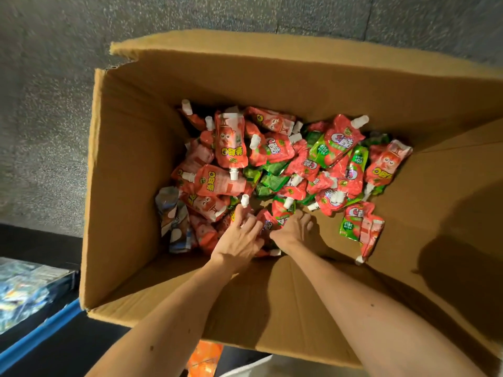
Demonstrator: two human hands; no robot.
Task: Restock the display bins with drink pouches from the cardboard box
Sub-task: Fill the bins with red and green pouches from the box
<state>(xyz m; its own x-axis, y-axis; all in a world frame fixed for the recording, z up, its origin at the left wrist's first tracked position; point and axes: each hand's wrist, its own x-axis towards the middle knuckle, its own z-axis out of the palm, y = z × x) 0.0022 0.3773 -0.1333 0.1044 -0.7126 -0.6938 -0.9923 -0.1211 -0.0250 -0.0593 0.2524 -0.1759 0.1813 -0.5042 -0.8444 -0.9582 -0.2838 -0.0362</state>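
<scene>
A large open cardboard box (130, 164) stands on the floor. Its bottom is heaped with several red drink pouches (231, 148) with white screw caps, mixed with red-and-green pouches (334, 144). Both my arms reach down into the box at its near side. My left hand (239, 240) grips a red pouch whose white cap (245, 200) sticks out above the fingers. My right hand (295, 229) lies close beside it, its fingers curled into the pouches around a red-and-green pouch (283, 210); what they hold is partly hidden.
A blue-and-white pouch (174, 219) lies against the box's left wall. A display bin with a blue edge (38, 333) holding blue packets is at the lower left. Grey speckled floor (46, 131) surrounds the box. Something orange (204, 357) shows below the near flap.
</scene>
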